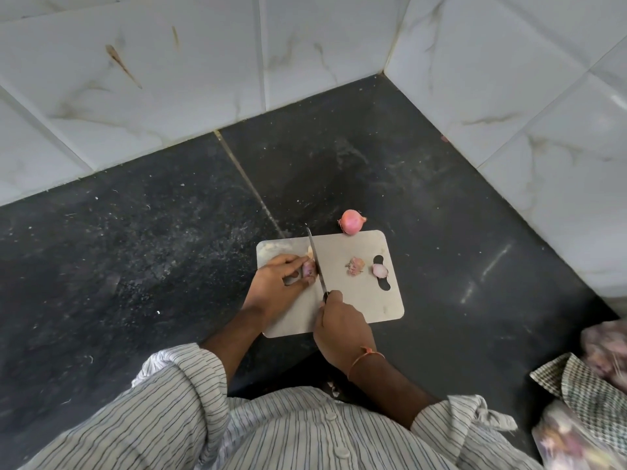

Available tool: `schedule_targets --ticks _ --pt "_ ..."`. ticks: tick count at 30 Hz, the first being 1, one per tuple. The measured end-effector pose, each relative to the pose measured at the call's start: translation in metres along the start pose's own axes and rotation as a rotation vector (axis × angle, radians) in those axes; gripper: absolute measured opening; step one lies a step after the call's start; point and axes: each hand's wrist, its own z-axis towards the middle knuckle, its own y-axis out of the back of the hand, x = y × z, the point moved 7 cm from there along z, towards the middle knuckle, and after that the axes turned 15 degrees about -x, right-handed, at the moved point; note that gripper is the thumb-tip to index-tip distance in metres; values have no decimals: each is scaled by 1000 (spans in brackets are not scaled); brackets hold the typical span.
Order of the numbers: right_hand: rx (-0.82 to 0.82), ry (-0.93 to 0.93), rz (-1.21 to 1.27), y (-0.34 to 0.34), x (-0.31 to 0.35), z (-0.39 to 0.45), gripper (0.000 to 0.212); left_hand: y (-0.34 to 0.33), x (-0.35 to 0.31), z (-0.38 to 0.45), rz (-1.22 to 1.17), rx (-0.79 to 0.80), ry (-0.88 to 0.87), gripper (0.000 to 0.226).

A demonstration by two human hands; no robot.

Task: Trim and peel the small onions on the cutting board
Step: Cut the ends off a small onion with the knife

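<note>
We pin a small purple-skinned onion (pixel 308 269) against the grey metal cutting board (pixel 353 300) with our left hand (pixel 278 283), fingers curled round it so it cannot roll under the blade. Our right hand (pixel 342 329) has its grip closed on the handle of the slim dark kitchen knife (pixel 315 259), whose edge sits just at the onion's end, placed for trimming. A cut-off root piece (pixel 355 265) and a pale peeled piece (pixel 379 270) lie aside, clear of the blade. A whole pink onion (pixel 352 221) waits at the board's far edge on the black stone bench (pixel 152 232).
</note>
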Motion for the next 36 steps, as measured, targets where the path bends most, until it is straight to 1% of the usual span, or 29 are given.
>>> schedule_targets --ticks 6,9,13,17,24,32,36 --pt "7 -40 88 -6 -21 -29 16 0 -1 -1 19 -18 -17 49" --pt "-4 -49 111 -7 -19 -30 18 0 0 -1 17 -38 3 49" --pt "8 -23 86 -9 -10 -13 15 0 0 -1 6 -52 19 48" --pt "7 -2 27 -7 -5 5 15 0 1 1 -2 -29 31 52" --pt "47 19 -34 -18 -28 -27 16 0 4 2 -22 -26 50 52" --pt "37 5 -55 -24 -24 -18 12 -2 6 1 -33 -27 63 50" --pt "77 7 -41 -26 -36 -33 10 0 6 1 2 -52 47 50"
